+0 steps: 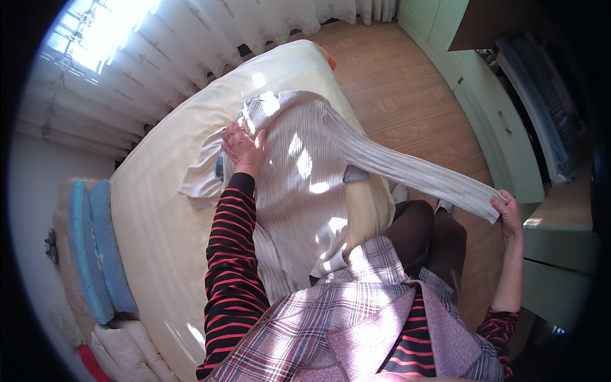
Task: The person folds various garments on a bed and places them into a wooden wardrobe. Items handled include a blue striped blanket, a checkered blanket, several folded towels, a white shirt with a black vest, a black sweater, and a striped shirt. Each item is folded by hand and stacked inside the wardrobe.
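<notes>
A cream ribbed knit sweater [296, 191] lies spread over the bed, its lower edge close to my lap. My left hand [242, 145] rests on its far left part near the shoulder, fingers spread and partly bent; whether it pinches the cloth is unclear. Out to the right, my right hand [509, 215] grips the cuff end of one sleeve [410, 164], which is stretched past the bed's edge above the floor. A second pale garment part [203, 167] with a bluish patch shows left of my left hand. Sunlight patches fall on the knit.
The bed [157, 224] has a pale yellow sheet. Blue cushions [102, 248] and a folded cream quilt [126, 351] sit at its left end. White curtains [200, 38] hang behind. Right of the wood floor [396, 81] stands a pale green wardrobe [506, 124] with folded textiles inside.
</notes>
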A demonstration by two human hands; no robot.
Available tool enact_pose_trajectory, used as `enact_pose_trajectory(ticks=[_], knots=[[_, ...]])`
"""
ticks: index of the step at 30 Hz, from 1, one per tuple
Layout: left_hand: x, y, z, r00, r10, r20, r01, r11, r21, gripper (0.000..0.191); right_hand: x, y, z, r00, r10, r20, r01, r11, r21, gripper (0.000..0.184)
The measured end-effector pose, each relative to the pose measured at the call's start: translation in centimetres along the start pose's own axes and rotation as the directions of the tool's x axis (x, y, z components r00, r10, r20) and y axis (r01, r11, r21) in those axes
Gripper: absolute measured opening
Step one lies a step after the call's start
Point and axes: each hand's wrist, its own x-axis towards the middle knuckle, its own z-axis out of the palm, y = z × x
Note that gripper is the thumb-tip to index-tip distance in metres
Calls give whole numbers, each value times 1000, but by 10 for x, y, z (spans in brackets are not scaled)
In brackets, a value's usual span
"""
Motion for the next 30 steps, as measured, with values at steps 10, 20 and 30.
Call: enact_pose_trajectory(ticks=[10, 20, 30], knots=[[3, -72, 16, 963, -243, 113, 267, 908, -323, 22, 46, -150, 191, 915, -373, 155, 287, 871, 399, 17], [-6, -143, 24, 735, -363, 573, 580, -99, -808, 20, 29, -205, 419, 585, -490, 646, 560, 820, 115, 57], [-61, -108, 7, 899, -382, 217, 434, 700, -567, 34, 95, -30, 344, 855, -427, 295, 513, 783, -351, 31]])
